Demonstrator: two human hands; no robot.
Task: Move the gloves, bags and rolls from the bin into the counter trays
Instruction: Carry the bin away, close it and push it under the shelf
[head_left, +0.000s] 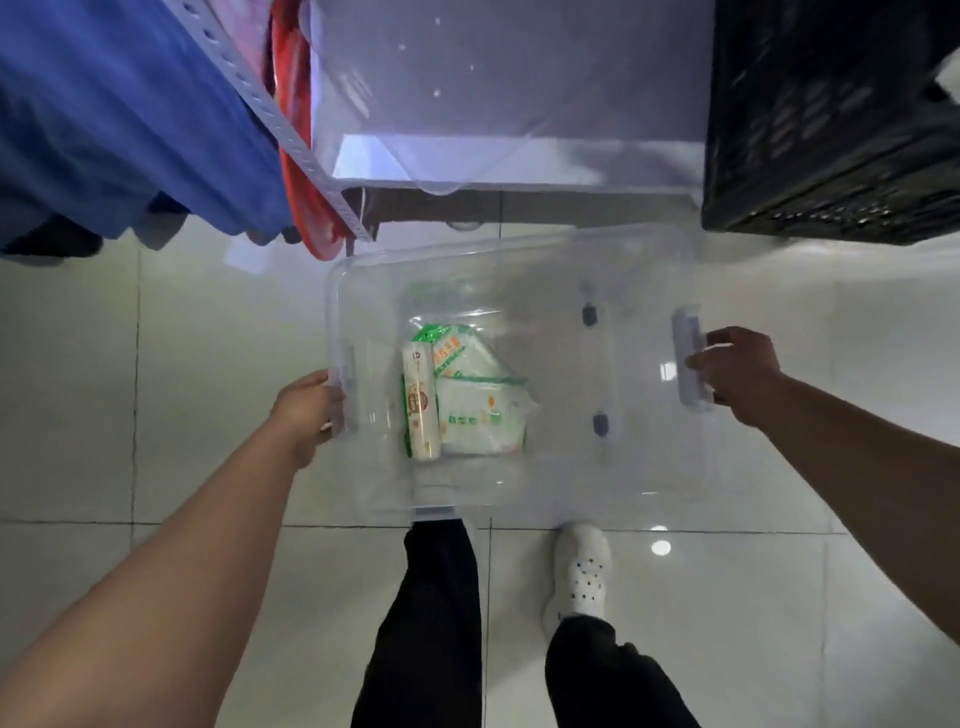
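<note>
Bottom of frame: dark trouser legs and a white shoe (579, 571) are seen on a pale tiled floor (156, 571).

Centre: a clear plastic bin (545, 483) is held between both hands above the floor. The left hand (306, 410) is clamped on the bin's left rim, at centre left of the frame, its grip wrapped over the side handle. The right hand (740, 371) is closed on the grey handle (690, 358) at the bin's right side, centre right of the frame.

Inside the bin, left of centre: a roll (421, 405) in printed wrap lies lengthwise, touching two green-and-white packets (480, 415) that overlap one another. Whether these are gloves or bags cannot be read.

Progress, as judged: nothing has been moved out yet as far as is shown; no trays and no worktop are in view. The whole transfer appears to be left.

Top of frame: a shelf rack with a second clear container (509, 104) sits just beyond the bin's far rim. A black crate (831, 119) overhangs at upper right, near the bin's far right corner. Blue cloth (114, 119) and a red lid edge (296, 156) hang at upper left. Open floor is available to left and right; the far side is crowded.
</note>
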